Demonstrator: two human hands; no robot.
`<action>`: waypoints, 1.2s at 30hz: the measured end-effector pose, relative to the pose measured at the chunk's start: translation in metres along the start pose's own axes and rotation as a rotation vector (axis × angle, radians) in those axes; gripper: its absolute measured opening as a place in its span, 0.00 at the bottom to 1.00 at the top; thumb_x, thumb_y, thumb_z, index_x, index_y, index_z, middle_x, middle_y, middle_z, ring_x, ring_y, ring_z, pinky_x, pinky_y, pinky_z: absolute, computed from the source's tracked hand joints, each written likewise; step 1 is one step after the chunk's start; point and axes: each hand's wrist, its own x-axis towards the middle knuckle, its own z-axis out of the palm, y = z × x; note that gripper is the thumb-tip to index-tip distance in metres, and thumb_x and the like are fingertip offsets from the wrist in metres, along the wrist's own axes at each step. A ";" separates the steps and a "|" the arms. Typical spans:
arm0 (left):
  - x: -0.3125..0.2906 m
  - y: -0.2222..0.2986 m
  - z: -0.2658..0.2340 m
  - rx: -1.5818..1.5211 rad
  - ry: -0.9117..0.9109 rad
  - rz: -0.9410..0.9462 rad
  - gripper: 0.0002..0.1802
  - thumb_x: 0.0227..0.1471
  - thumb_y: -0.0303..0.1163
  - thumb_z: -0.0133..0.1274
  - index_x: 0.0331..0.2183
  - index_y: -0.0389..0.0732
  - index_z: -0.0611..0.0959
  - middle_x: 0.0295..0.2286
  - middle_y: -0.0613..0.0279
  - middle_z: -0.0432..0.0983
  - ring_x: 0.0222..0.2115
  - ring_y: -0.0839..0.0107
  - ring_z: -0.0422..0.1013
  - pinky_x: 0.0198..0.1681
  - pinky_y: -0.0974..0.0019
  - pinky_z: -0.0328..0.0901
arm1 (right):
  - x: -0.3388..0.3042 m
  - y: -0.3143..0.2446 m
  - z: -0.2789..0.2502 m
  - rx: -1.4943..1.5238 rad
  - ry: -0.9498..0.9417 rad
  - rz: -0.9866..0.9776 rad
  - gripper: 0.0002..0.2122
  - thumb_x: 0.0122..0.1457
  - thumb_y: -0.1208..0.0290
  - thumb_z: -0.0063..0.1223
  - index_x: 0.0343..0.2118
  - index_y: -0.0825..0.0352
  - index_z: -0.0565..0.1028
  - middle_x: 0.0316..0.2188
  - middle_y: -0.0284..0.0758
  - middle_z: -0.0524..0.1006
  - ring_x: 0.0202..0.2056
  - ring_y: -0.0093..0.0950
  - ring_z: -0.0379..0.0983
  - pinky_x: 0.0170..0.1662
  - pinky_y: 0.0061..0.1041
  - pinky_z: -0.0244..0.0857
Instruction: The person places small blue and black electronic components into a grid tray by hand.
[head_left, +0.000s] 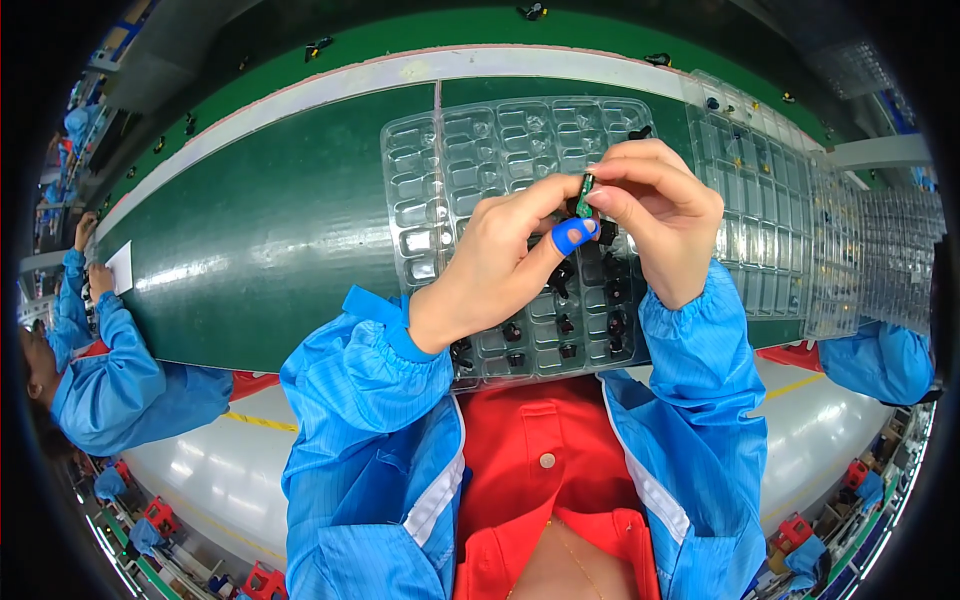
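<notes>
Both hands meet over a transparent plastic tray [405, 135] of moulded pockets. Between their fingertips is a small green circuit board [586, 196], held upright. My left hand [500, 250], a blue cover on its thumb, pinches the board from the left. From the right, the thumb and fingers of my right hand [660, 205] are closed on its upper end. Small black parts [565, 323] sit in several pockets at the near side of the tray, partly hidden under my hands. Another black part [640, 132] lies at its far right.
The tray lies on a green work table [270, 220]. More transparent trays [750, 210] are stacked at the right. A co-worker in a blue sleeve [110, 370] sits at the left by a white sheet [120, 268]. Beyond the pale rail [400, 70], black parts lie on a green strip.
</notes>
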 end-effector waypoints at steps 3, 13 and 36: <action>0.001 -0.001 0.000 -0.016 -0.015 -0.003 0.16 0.47 0.26 0.50 0.40 0.33 0.70 0.26 0.49 0.71 0.23 0.59 0.71 0.25 0.67 0.64 | 0.000 -0.002 0.002 0.126 0.040 0.097 0.08 0.43 0.86 0.54 0.29 0.74 0.74 0.31 0.37 0.70 0.33 0.23 0.68 0.35 0.18 0.65; 0.003 0.004 -0.001 -0.109 -0.043 -0.081 0.14 0.50 0.26 0.42 0.41 0.33 0.70 0.30 0.51 0.69 0.29 0.62 0.68 0.33 0.66 0.63 | -0.002 0.000 0.000 -0.060 0.014 -0.038 0.08 0.42 0.85 0.56 0.29 0.73 0.74 0.31 0.37 0.70 0.32 0.24 0.68 0.34 0.19 0.64; 0.099 -0.069 -0.149 0.958 0.450 0.009 0.27 0.43 0.27 0.46 0.48 0.35 0.65 0.41 0.43 0.67 0.42 0.50 0.65 0.45 0.60 0.60 | 0.087 0.075 -0.184 -1.134 -0.052 0.243 0.08 0.42 0.75 0.57 0.28 0.66 0.78 0.25 0.40 0.76 0.31 0.35 0.73 0.35 0.30 0.65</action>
